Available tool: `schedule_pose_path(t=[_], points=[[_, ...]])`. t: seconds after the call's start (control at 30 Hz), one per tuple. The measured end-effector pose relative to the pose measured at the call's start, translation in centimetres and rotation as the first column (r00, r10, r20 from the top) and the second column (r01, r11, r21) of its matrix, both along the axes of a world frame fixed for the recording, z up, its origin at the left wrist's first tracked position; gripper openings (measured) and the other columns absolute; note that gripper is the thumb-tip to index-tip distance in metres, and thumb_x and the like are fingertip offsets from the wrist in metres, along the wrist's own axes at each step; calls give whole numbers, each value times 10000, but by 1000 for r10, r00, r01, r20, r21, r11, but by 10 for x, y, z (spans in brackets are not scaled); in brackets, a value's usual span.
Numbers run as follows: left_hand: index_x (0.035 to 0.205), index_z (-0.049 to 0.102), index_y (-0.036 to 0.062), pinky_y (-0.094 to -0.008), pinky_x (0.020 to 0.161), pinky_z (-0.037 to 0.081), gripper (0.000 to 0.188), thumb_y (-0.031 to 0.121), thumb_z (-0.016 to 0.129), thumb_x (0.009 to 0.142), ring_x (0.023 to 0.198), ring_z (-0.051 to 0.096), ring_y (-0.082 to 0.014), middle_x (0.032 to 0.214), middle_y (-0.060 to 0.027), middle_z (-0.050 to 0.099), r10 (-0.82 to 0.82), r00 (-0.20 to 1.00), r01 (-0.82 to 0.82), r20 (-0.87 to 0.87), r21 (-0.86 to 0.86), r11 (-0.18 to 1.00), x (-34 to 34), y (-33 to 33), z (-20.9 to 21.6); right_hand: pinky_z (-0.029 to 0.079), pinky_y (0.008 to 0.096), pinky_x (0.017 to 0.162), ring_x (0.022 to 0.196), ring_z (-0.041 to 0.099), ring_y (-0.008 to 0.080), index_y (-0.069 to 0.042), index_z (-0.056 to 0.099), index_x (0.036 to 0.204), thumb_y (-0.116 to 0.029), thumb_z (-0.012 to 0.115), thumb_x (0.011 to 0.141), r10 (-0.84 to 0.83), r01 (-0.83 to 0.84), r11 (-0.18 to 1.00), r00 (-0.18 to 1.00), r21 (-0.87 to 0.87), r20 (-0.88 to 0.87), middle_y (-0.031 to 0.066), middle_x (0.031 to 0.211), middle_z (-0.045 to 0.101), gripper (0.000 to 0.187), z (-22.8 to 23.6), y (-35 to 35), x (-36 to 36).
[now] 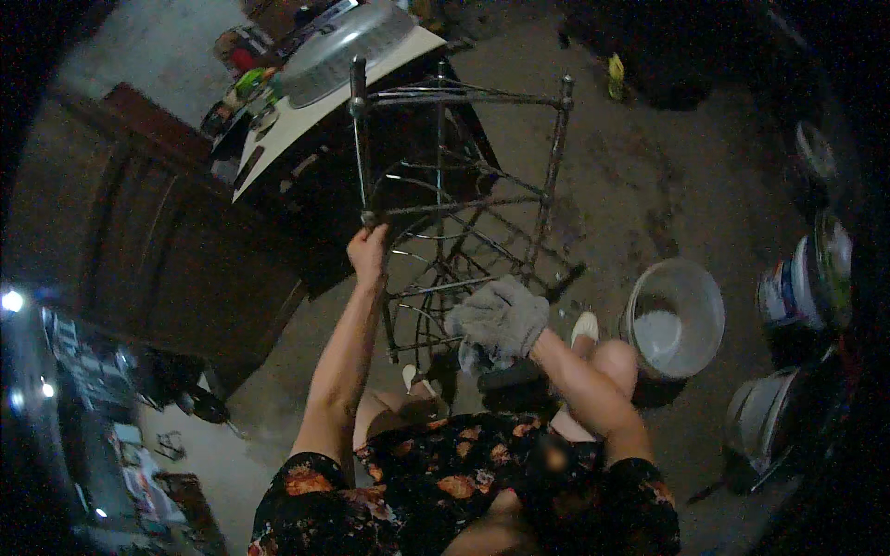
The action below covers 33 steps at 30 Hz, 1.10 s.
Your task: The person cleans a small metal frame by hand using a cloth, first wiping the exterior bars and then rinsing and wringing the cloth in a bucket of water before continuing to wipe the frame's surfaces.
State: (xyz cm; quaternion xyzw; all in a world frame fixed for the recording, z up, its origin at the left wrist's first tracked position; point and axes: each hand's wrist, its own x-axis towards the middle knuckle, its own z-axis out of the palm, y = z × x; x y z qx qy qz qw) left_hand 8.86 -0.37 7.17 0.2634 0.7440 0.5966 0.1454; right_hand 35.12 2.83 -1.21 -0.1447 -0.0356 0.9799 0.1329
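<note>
A tall metal rack frame (pixel 487 206) with thin dark bars and round joints stands tilted in front of me. My left hand (pixel 369 255) is closed around its upright, just below a round joint on the left side. My right hand (pixel 501 320), in a thick grey knitted glove, presses against the lower bars near my knees. Its fingers are curled and hidden by the fabric. A bluish-grey cloth (pixel 479 359) shows just under the glove; whether the hand grips it or a bar, I cannot tell.
A translucent bucket (pixel 681 315) with something whitish at its bottom stands to my right. Beyond it are several tubs and pots (pixel 765 417). At the upper left, a pale-topped table (pixel 287 139) carries a large clear plastic cover (pixel 348 56). A wooden cabinet (pixel 158 232) stands on the left.
</note>
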Motion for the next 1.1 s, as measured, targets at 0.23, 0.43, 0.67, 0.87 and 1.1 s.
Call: schedule_pose_path(t=[0.23, 0.43, 0.67, 0.87, 1.1], points=[[800, 554, 54, -271, 557, 356, 57, 96, 589, 818, 600, 408, -115, 721, 1, 501, -105, 770, -179, 630, 370, 912, 2, -72, -135, 388, 341, 525, 570, 398, 202, -85, 408, 699, -410, 384, 897, -106, 114, 991, 988, -64, 112, 19, 604, 370, 381, 47, -15, -9], [976, 555, 19, -301, 698, 450, 155, 74, 613, 843, 836, 565, -149, 936, -43, 586, -207, 892, 92, 401, 288, 953, 46, -89, -171, 501, 388, 724, 847, 560, 288, -14, 569, 1002, -451, 477, 898, -75, 85, 993, 989, 80, -125, 133, 958, 595, 458, 82, -17, -1], [1094, 513, 14, -251, 682, 416, 255, 123, 592, 877, 779, 515, -162, 884, -54, 569, -134, 948, 126, 289, 45, 991, -10, -133, -250, 482, 472, 768, 866, 551, 290, -85, 582, 982, -437, 478, 896, -234, 223, 971, 959, 87, 160, 109, 943, 597, 377, 137, -70, -41], [922, 490, -4, -348, 832, 408, 378, 371, 529, 892, 812, 466, -228, 807, -100, 497, -215, 937, 32, -277, -543, 839, 16, -156, -169, 471, 467, 840, 1004, 533, 317, -80, 563, 1079, -440, 490, 881, -316, 340, 938, 917, -65, 243, 122, 1066, 587, 417, 145, -69, -30], [1358, 415, 38, -349, 1049, 247, 873, 730, 242, 854, 1243, 404, -258, 1359, -134, 443, -422, 734, 598, 532, -214, 772, 51, -189, -42, 473, 445, 851, 997, 554, 299, -66, 579, 1078, -406, 501, 877, -214, 222, 975, 958, -26, 192, 120, 1072, 601, 402, 149, -78, -23]])
